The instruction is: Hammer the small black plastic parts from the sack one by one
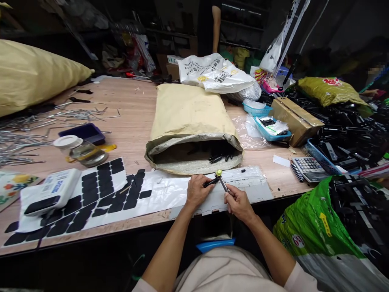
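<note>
My left hand (197, 190) is closed on a small black plastic piece (211, 182) held over a white sheet at the table's front edge. My right hand (238, 200) grips the handle of a small hammer (221, 179) whose yellow-green head rests against the tip of that black piece. Just beyond both hands lies a tan woven sack (191, 121) on its side, its mouth open toward me with more black pieces (220, 156) inside.
White sheets of black adhesive pads (100, 190) and a white box (51, 192) lie left. A jar (82, 150), blue tray (83, 133) and metal rods (27, 129) sit further left. A calculator (308, 168), cardboard box (294, 119), heaps of black parts (349, 129) and a green bag (310, 227) crowd the right. A person stands behind the table.
</note>
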Tool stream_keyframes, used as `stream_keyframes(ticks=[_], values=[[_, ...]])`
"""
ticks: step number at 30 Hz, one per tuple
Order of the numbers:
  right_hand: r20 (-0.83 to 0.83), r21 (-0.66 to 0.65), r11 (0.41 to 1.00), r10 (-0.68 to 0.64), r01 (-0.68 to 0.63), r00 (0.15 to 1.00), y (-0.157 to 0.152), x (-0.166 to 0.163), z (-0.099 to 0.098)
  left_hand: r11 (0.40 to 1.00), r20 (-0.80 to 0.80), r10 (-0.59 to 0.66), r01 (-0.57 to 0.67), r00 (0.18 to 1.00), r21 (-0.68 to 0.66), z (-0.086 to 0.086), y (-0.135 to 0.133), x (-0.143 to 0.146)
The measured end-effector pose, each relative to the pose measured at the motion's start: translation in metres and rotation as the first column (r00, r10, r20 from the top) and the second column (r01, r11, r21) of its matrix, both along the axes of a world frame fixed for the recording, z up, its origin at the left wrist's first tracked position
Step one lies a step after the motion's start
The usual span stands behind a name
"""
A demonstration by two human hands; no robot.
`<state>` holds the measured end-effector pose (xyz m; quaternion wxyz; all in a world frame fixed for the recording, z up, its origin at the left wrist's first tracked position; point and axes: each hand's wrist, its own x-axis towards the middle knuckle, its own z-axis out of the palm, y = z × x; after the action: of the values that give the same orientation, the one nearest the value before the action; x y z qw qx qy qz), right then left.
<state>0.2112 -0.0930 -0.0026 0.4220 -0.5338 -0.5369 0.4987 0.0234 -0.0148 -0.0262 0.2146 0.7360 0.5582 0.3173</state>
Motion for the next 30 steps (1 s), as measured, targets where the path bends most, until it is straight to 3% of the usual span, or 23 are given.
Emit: stream_keyframes(ticks=[5,9,13,17,21,25,28,30], values=[[-0.002,-0.048,0.999,-0.022,0.022,1.0,0.002,0.004,-0.003,1.0,-0.006,-0.006,0.006,1.0,-0.004,0.001,0.0,0.0],[-0.043,0.006,0.994,-0.113,0.114,0.993,0.013,0.02,-0.001,1.0,-0.011,0.0,0.0,1.0,-0.014,0.001,-0.001,-0.001],[-0.043,0.066,0.968,-0.241,0.243,0.97,0.028,0.041,-0.013,1.0,0.0,-0.001,0.001,1.0,-0.02,0.0,0.001,-0.001],[-0.123,0.055,0.959,-0.269,0.277,0.955,0.035,0.05,-0.025,0.998,0.071,-0.027,0.022,0.997,0.067,0.01,-0.004,-0.002],[-0.148,0.033,0.97,-0.233,0.24,0.961,0.035,0.049,-0.026,0.97,0.11,-0.17,0.147,0.979,0.191,0.019,-0.038,-0.008],[-0.135,0.046,0.969,-0.235,0.243,0.963,0.035,0.048,-0.024,0.924,-0.07,-0.359,0.365,0.931,0.112,0.008,-0.093,-0.012],[-0.105,0.064,0.97,-0.226,0.233,0.969,0.035,0.048,-0.026,0.915,-0.202,-0.374,0.395,0.905,0.076,0.001,-0.113,-0.008],[-0.09,0.075,0.97,-0.223,0.23,0.971,0.034,0.048,-0.027,0.917,-0.215,-0.357,0.385,0.909,0.106,0.006,-0.108,-0.003]])
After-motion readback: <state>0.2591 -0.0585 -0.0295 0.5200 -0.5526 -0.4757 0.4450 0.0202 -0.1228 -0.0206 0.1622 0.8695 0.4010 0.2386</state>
